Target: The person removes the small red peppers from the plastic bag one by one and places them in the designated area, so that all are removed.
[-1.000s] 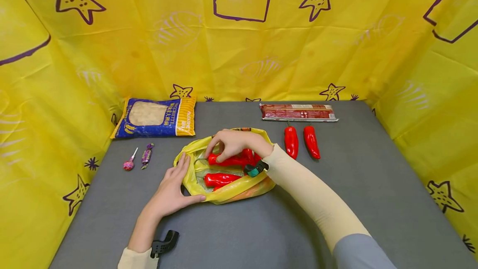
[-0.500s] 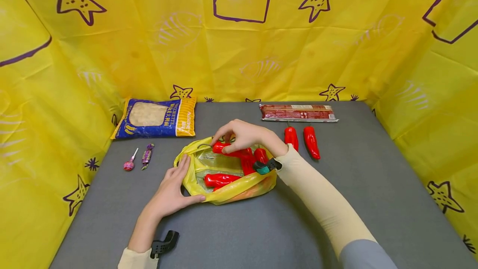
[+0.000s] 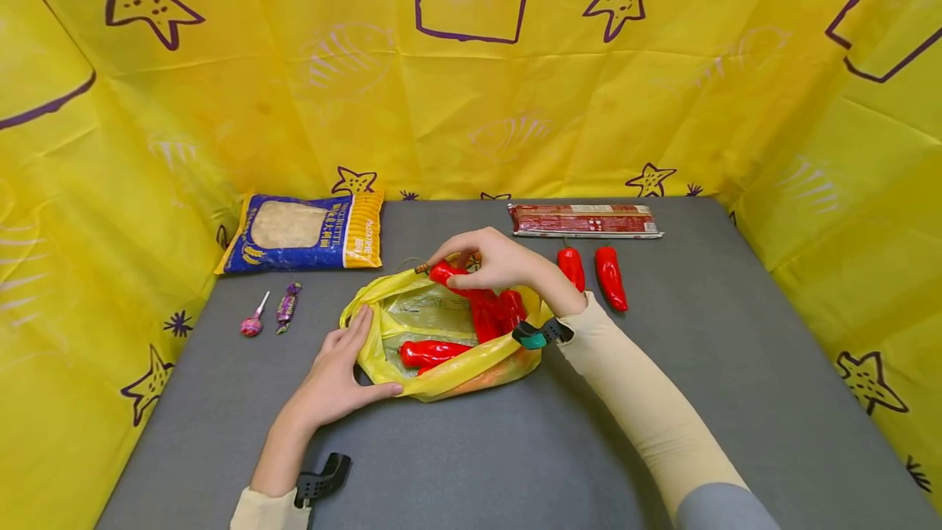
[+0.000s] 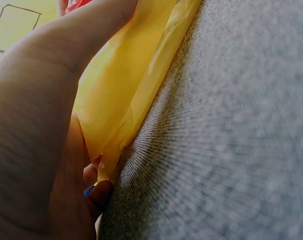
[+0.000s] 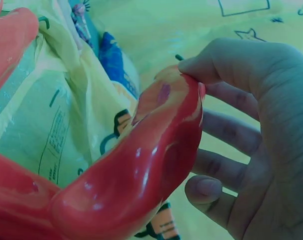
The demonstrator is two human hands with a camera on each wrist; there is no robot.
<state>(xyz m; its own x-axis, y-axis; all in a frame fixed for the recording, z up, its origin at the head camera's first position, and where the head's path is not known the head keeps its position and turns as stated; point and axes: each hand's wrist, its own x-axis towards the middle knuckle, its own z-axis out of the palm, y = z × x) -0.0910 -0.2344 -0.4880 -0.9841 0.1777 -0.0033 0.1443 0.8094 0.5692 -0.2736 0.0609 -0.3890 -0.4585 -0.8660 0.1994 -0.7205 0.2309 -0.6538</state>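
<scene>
The right hand (image 3: 500, 262) grips a red pepper (image 3: 471, 294) by its stem end, holding it tilted over the far side of the open yellow bag (image 3: 441, 375) at the middle of the grey table (image 3: 662, 432). The left hand (image 3: 334, 375) pinches the bag's near left edge against the table. Another pepper (image 3: 430, 352) lies inside the bag. Two more peppers (image 3: 609, 276) lie just right of the bag, near a long red packet (image 3: 585, 220). A blue packet (image 3: 305, 231) and sweets (image 3: 268, 313) lie far left.

Bag (image 3: 441, 370) at the centre of the counter (image 3: 662, 432), peppers (image 3: 434, 352) inside it, two loose peppers (image 3: 609, 276) at 2 o'clock, flat packet (image 3: 585, 220) behind them, rice bag (image 3: 305, 231) at 10 o'clock, two sweets (image 3: 268, 313) at 9 o'clock.
</scene>
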